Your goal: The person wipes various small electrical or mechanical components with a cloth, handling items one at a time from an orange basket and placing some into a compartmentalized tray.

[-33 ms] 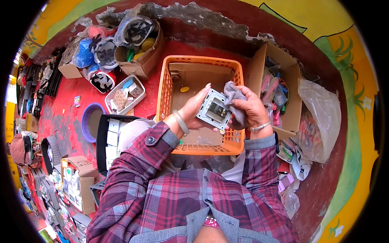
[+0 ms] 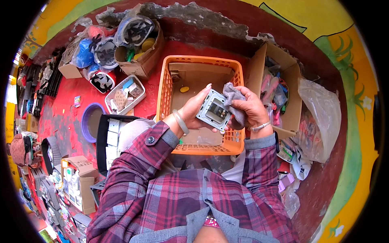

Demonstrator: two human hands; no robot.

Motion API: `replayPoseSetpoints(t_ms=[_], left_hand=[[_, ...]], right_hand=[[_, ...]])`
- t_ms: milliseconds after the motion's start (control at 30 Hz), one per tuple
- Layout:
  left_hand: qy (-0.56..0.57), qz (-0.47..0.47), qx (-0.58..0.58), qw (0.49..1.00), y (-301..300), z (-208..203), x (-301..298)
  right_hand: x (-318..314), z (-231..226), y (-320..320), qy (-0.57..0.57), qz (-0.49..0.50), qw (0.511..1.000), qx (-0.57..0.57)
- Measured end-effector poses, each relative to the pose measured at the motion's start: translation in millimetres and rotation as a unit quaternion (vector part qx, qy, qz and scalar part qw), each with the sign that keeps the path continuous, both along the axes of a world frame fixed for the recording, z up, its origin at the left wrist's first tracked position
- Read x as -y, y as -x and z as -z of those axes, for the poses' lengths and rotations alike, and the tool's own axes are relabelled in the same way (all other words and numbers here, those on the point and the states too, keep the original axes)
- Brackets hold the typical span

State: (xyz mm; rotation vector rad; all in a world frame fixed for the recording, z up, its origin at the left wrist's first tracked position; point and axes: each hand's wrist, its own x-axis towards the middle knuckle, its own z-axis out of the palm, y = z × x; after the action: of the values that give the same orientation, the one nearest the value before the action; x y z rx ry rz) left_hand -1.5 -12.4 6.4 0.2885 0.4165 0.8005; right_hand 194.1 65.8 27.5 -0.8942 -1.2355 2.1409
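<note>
My left hand point(image 2: 190, 109) grips a square wall switch plate point(image 2: 209, 114) by its left side, with the thumb along the edge. The plate is pale grey with a dark recessed middle, where small metal parts show. In my right hand point(image 2: 253, 109) a bunched grey cloth point(image 2: 235, 94) is pinched and pressed against the plate's right edge. Part of the fingers is hidden behind the plate and cloth. Both hands are over an orange plastic basket point(image 2: 165, 69), which has brown cardboard and a small yellow piece point(image 2: 184, 89) inside.
To the right stands an open cardboard box point(image 2: 257, 67) of bagged goods, with clear plastic point(image 2: 320, 105) beside it. Left of the basket are a white tray point(image 2: 139, 98), a purple basin point(image 2: 84, 125) and a black box of white pieces point(image 2: 103, 129). Bagged helmets point(image 2: 106, 52) lie behind.
</note>
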Motion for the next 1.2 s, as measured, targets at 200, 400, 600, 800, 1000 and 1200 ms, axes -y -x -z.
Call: replayPoseSetpoints(t_ms=[200,400,600,800,1000,1200], left_hand=[[-0.004,0.015,-0.067,0.998,-4,2,3],[0.014,0.014,-0.142,0.99,-9,12,4],[0.0,0.002,-0.162,0.987,-7,6,5],[0.001,-0.045,-0.133,0.99,-2,5,4],[0.005,-0.094,-0.044,0.995,4,-15,0],[-0.041,-0.232,0.033,0.971,16,-14,-9]], right_hand=[[2,7,5,0.001,-0.039,0.999,0.001],[8,11,18,-0.022,-0.038,0.998,0.041],[7,18,18,-0.05,-0.038,0.997,0.047],[-4,20,9,0.024,-0.032,0.999,-0.021],[-5,12,2,0.023,0.05,0.995,-0.078],[-4,14,-2,0.051,0.065,0.988,-0.128]])
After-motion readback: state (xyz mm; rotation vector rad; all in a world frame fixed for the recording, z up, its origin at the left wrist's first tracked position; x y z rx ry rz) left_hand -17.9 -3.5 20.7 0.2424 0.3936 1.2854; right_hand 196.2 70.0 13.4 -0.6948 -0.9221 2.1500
